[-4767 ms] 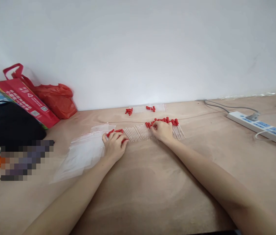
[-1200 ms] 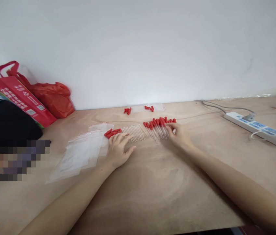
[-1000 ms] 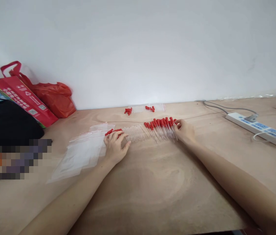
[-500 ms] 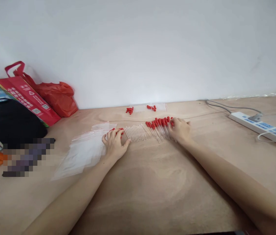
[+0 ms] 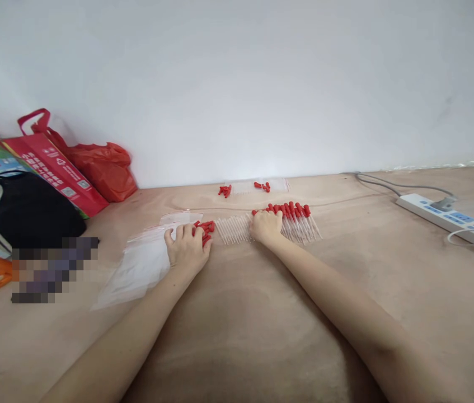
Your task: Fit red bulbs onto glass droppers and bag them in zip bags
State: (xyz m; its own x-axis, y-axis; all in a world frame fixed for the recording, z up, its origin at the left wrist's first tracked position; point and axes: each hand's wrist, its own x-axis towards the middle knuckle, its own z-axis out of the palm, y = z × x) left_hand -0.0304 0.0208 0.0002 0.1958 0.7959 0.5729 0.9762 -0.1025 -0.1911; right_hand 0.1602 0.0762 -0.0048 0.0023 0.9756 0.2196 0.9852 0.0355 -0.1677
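Observation:
My left hand (image 5: 188, 249) lies palm down at a small pile of red rubber dropper bulbs (image 5: 206, 226). Its fingers are apart and bent over the pile, touching some bulbs. To the right, a row of thin clear tubes (image 5: 234, 229) lies side by side on the table. At the left end of the red-topped droppers (image 5: 299, 221) is my right hand (image 5: 267, 225), fingers bent and closed. Its fingertips are hidden, so what they hold cannot be made out. The droppers lie slanted, bulbs towards the wall.
Clear zip bags (image 5: 144, 263) lie left of my left hand. Near the wall are loose red bulbs (image 5: 225, 191) and another clear bag (image 5: 243, 186). A power strip (image 5: 450, 215) with cables lies right. Red bags (image 5: 102, 168) and a black bag (image 5: 35, 212) stand left.
My right hand has moved left from the right end of the red-topped droppers to their left end. My left hand has shifted slightly left, uncovering more red bulbs.

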